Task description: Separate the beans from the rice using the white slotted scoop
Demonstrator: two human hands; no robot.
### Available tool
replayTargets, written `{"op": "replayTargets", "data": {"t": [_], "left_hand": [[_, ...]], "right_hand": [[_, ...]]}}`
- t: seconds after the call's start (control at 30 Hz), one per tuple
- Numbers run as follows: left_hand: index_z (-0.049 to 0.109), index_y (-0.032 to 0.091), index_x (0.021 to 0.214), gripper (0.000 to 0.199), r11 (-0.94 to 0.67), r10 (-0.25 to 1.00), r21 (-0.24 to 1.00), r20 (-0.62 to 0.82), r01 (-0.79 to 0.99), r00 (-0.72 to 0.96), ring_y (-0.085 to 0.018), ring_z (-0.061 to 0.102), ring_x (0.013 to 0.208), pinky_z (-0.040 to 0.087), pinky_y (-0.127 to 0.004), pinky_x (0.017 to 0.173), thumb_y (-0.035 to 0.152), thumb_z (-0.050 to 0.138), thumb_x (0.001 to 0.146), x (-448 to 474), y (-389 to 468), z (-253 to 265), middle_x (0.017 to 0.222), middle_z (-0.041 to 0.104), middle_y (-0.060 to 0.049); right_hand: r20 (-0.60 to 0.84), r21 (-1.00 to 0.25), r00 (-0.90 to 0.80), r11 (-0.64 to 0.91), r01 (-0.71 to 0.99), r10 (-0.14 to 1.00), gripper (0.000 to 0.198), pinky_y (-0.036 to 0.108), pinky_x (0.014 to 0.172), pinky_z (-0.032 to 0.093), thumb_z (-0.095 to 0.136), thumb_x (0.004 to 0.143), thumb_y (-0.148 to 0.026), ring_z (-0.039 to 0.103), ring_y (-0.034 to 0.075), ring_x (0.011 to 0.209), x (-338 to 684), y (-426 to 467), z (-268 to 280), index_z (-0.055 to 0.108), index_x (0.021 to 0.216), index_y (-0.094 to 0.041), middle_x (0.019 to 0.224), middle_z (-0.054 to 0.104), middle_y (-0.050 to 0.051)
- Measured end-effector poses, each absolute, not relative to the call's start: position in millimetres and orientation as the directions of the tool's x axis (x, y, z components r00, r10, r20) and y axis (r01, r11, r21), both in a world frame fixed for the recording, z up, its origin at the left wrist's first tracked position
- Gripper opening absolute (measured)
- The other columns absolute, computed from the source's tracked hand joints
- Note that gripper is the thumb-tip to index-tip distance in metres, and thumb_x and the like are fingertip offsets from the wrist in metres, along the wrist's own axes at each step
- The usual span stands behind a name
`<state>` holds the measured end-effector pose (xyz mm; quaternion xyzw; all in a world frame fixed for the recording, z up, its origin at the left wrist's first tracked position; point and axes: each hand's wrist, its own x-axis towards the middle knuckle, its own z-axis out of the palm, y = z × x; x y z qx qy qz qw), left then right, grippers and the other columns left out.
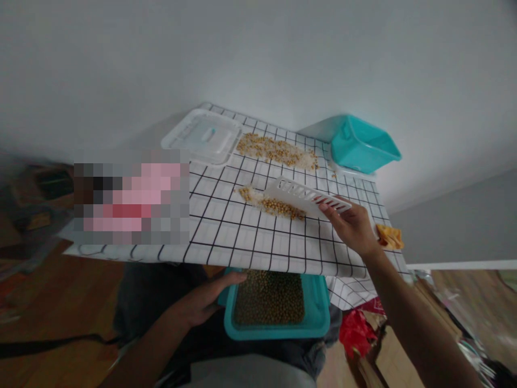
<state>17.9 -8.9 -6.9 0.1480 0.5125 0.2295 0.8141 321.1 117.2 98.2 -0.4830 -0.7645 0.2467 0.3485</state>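
Note:
My right hand (355,226) is closed around the end of a flat white slotted plastic piece (293,192). The piece stands tilted on edge along the far side of a small pile of yellowish beans and pale grains (280,207) on the table. Below the table's front edge, my left hand (200,302) grips the left rim of a teal tub (318,307) at my lap. Many beans (269,302) lie in that tub. Farther back, a longer strip of beans mixed with pale grains (278,151) is spread over the checked tablecloth (226,215).
A clear plastic lid (202,137) lies at the back left. At the back right stands a second teal tub (349,145), by the wall. An orange-yellow crumpled item (390,236) sits at the right edge. Pixelation covers the table's left part. Red bags (357,331) are below right.

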Motion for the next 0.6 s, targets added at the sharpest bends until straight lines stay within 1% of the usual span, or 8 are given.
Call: {"op": "replayTargets", "data": {"t": [0.1, 0.2, 0.3, 0.47, 0.6], "left_hand": [[0.073, 0.020, 0.097, 0.025, 0.861, 0.509, 0.450, -0.764, -0.238, 0.396, -0.030, 0.069, 0.114, 0.053, -0.041, 0.096, 0.038, 0.073, 0.079, 18.8, -8.4, -4.9, 0.095, 0.081, -0.008], [0.074, 0.020, 0.094, 0.025, 0.860, 0.510, 0.450, -0.759, -0.241, 0.404, -0.031, 0.069, 0.113, 0.053, -0.041, 0.096, 0.038, 0.074, 0.077, 19.3, -7.4, -1.4, 0.093, 0.081, -0.009], [0.074, 0.020, 0.092, 0.026, 0.858, 0.514, 0.463, -0.766, -0.222, 0.387, -0.031, 0.069, 0.112, 0.052, -0.040, 0.098, 0.041, 0.074, 0.077, 19.2, -6.0, -0.1, 0.093, 0.081, -0.008], [0.074, 0.020, 0.092, 0.028, 0.859, 0.512, 0.460, -0.769, -0.225, 0.383, -0.030, 0.071, 0.109, 0.053, -0.038, 0.096, 0.042, 0.077, 0.074, 19.4, -5.7, -4.0, 0.091, 0.082, -0.007], [0.073, 0.020, 0.090, 0.028, 0.861, 0.508, 0.456, -0.770, -0.224, 0.386, -0.029, 0.071, 0.109, 0.055, -0.036, 0.091, 0.042, 0.077, 0.074, 20.5, -6.4, -4.7, 0.087, 0.082, -0.007]], "right_hand": [[0.305, -0.705, -0.324, 0.441, 0.556, 0.896, 0.019, 0.031, 0.079, 0.052, 0.061, 0.094, -0.031, 0.068, 0.018, 0.091, 318.1, 110.7, 96.5, 0.072, 0.107, -0.022, 0.100, 0.073, 0.003], [0.326, -0.685, -0.343, 0.470, 0.557, 0.881, 0.018, 0.031, 0.081, 0.053, 0.061, 0.094, -0.028, 0.068, 0.017, 0.091, 317.0, 105.4, 96.4, 0.072, 0.107, -0.022, 0.101, 0.073, 0.003], [0.377, -0.654, -0.365, 0.524, 0.546, 0.851, 0.017, 0.032, 0.082, 0.054, 0.062, 0.093, -0.023, 0.068, 0.017, 0.093, 317.1, 101.8, 97.1, 0.072, 0.107, -0.023, 0.102, 0.074, 0.003], [0.435, -0.606, -0.450, 0.623, 0.494, 0.780, 0.024, 0.036, 0.087, 0.054, 0.061, 0.092, -0.017, 0.067, 0.017, 0.099, 316.0, 95.8, 98.1, 0.071, 0.113, -0.026, 0.106, 0.074, 0.003], [0.437, -0.600, -0.463, 0.634, 0.488, 0.771, 0.027, 0.038, 0.090, 0.055, 0.060, 0.092, -0.015, 0.067, 0.018, 0.103, 317.3, 89.7, 100.3, 0.070, 0.115, -0.026, 0.110, 0.074, 0.004]]}}
